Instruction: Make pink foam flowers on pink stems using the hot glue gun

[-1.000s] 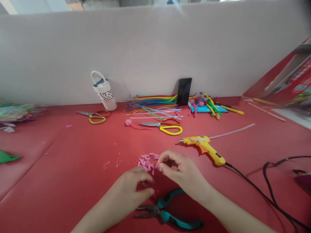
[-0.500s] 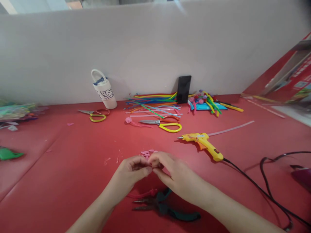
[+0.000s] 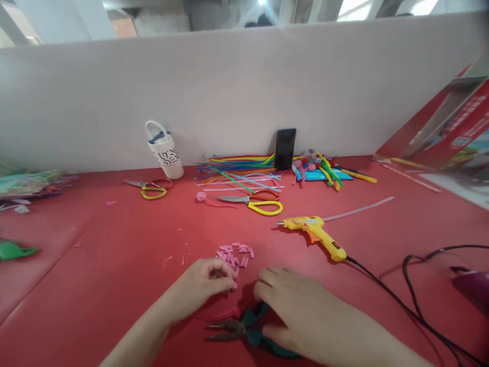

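My left hand (image 3: 208, 283) is closed in a pinch just below a pile of small pink pieces (image 3: 233, 257). Whatever its fingertips hold is too small to make out. Over the dark green handles of the pliers (image 3: 239, 330) hovers my right hand (image 3: 296, 306), thumb and fingers apart, slightly blurred. The pliers lie on the red table with their jaws parted, pointing left. Behind the jaws, partly covered, is a pinkish-red stem with a knotted end (image 3: 236, 311).
A yellow glue gun (image 3: 317, 234) lies at right, its black cord (image 3: 385, 290) running to the edge. Farther back are scissors (image 3: 263, 203), more scissors (image 3: 153, 189), colourful pipe cleaners (image 3: 237, 171), a phone (image 3: 285, 149) and a white tumbler (image 3: 167, 158).
My hands, which were together at the fingertips, have separated. The right one has moved right and down over the pliers' handles, uncovering more of the pink pieces. The view has tilted up slightly.
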`<state>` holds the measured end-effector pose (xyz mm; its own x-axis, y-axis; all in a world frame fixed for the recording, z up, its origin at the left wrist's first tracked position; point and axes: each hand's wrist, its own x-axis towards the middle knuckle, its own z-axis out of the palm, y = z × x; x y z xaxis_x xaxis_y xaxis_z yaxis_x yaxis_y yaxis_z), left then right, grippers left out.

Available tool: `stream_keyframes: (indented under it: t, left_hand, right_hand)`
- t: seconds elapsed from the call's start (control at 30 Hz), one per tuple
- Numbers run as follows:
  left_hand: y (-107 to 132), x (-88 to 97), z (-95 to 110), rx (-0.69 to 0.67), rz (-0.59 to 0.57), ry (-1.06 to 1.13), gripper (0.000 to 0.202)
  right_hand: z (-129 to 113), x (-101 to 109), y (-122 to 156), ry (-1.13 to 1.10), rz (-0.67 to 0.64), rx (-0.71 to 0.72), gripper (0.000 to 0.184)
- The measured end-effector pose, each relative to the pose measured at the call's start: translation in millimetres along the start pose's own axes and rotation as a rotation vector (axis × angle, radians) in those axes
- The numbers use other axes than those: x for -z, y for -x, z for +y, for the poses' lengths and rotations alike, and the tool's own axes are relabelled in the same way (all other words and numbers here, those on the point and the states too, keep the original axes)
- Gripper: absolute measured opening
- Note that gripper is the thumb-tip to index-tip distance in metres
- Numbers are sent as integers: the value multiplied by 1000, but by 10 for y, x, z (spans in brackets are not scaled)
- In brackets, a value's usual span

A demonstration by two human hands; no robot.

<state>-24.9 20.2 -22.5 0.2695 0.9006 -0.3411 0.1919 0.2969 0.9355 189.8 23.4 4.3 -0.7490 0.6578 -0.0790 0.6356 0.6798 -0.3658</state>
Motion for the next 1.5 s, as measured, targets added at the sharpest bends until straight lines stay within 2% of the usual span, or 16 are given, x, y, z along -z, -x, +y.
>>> stream_keyframes:
  t: [0.13, 0.3, 0.43, 0.53, 0.67, 0.77, 0.9, 1.0, 1.1, 1.2, 1.27, 1.33, 1.4, 1.5]
  left_hand:
    - [-126, -43, 80, 18, 84, 65, 11]
    - [-251, -28, 162, 16, 132, 175, 14]
    - [-202, -8, 139, 16, 183, 183, 16]
    - [-126, 110, 96, -2, 269, 187, 17]
    - [-72, 358, 80, -56, 369, 181, 20]
    - [-54, 470, 95, -95, 410, 170, 19]
    - [-30, 467, 108, -83, 411, 132, 18]
    - [-11, 430, 112, -56, 406, 87, 18]
    - [-5, 392, 102, -31, 402, 41, 17]
    - [-34, 331, 49, -37, 388, -5, 14]
    - [-72, 279, -9, -76, 377, -49, 13]
    - [-116, 228, -66, -115, 375, -96, 10]
    - [-158, 187, -97, -130, 373, -130, 8]
    - [-219, 139, -66, -122, 337, -153, 8]
  right_hand:
    - [113, 208, -219, 132, 74, -148, 6]
    - [544, 415, -725, 274, 130, -337, 20]
    - [901, 420, -1146, 339, 139, -442, 30]
    - [1030, 364, -1321, 371, 126, -472, 31]
    - [1054, 301, -1370, 417, 136, -463, 30]
    - [1035, 320, -1350, 433, 139, -472, 30]
    - [966, 480, -1247, 420, 138, -508, 30]
    - [882, 675, -1053, 371, 171, -538, 31]
    - [800, 850, -778, 250, 202, -592, 26]
    - [684, 860, -515, 16, 217, -622, 15]
    - [558, 715, -391, -227, 187, -606, 14]
    - [410, 469, -322, -524, 101, -555, 25]
    - [285, 195, -315, -786, 23, -494, 39]
    - [218, -98, -400, -1060, 16, -439, 40]
